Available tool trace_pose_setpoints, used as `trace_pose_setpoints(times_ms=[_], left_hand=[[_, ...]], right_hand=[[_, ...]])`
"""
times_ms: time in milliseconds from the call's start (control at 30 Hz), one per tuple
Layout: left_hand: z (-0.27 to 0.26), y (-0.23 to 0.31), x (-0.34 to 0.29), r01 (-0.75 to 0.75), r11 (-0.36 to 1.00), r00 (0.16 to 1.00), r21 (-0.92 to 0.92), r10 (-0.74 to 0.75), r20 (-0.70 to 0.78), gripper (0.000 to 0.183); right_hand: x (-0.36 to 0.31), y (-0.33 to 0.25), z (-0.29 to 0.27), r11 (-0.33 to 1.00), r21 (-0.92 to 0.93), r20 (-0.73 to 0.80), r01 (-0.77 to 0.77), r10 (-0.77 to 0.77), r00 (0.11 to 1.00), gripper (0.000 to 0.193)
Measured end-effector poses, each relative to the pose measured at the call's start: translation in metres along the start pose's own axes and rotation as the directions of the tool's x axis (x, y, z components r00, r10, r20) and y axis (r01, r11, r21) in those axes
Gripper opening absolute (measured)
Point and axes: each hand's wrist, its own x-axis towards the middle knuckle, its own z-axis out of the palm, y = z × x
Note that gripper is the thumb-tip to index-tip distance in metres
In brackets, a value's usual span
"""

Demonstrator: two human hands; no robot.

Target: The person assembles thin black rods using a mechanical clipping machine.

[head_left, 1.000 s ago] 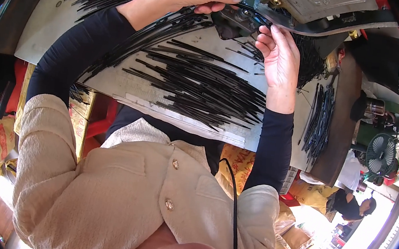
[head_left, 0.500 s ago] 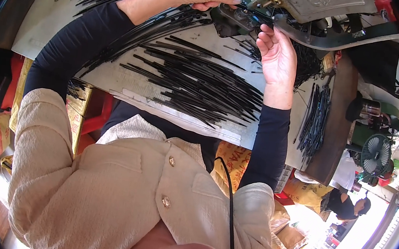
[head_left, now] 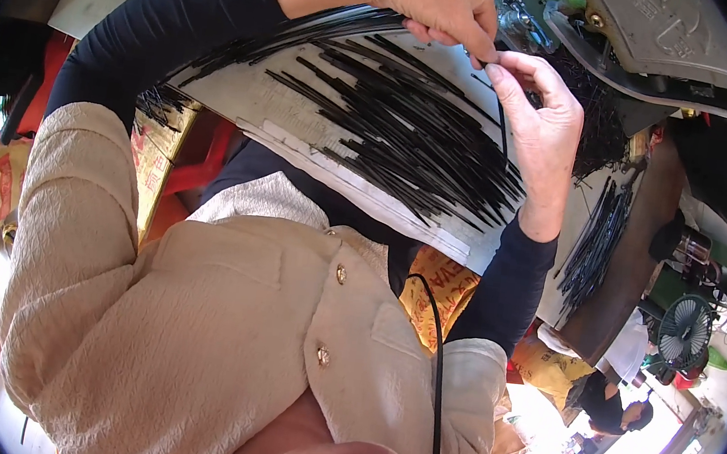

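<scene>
My left hand reaches across from the left, its thumb and fingers pinched together above the table. Its fingertips meet those of my right hand, whose thumb and forefinger are also pinched. Between them is the end of a thin black strip, which hangs down beside my right thumb. How each fingertip grips it is partly hidden. Just below lies a wide pile of similar black strips on the pale table. A green and grey machine stands beyond my hands.
A bundle of dark strips lies on the table's right side. More strips lie under my left forearm. A tangle of thin black pieces sits by the machine. Further right are a small fan and a person.
Both hands have come away from the machine toward me and to the right, and their fingertips now meet over the pile. A black strip now hangs by my right thumb.
</scene>
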Motion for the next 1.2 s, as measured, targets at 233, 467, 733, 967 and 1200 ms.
trace_pose_setpoints(times_ms=[233,467,733,967,1200], left_hand=[[-0.012,-0.006,-0.004,-0.024,0.989,0.999,-0.147,0.019,-0.035,0.028],[-0.030,0.008,-0.036,0.084,0.995,0.990,0.055,-0.077,-0.120,0.037],[-0.017,-0.005,-0.076,0.175,0.684,0.957,0.708,0.051,-0.286,0.017],[-0.013,-0.005,-0.072,0.210,0.529,0.959,0.822,0.052,-0.278,0.016],[-0.025,-0.016,-0.066,0.219,0.751,0.963,0.622,-0.062,-0.264,0.018]], right_hand=[[-0.007,-0.015,0.002,0.995,-0.083,-0.047,-0.057,0.053,0.997,0.018],[-0.011,-0.008,-0.005,0.943,-0.332,-0.121,0.025,-0.069,0.990,0.016],[-0.011,-0.002,-0.007,0.983,0.065,0.092,-0.173,0.167,0.982,0.030],[-0.010,-0.009,-0.006,0.959,0.124,0.138,-0.254,0.237,0.962,0.028],[-0.009,-0.005,-0.004,0.918,0.219,0.180,-0.331,0.295,0.938,0.028]])
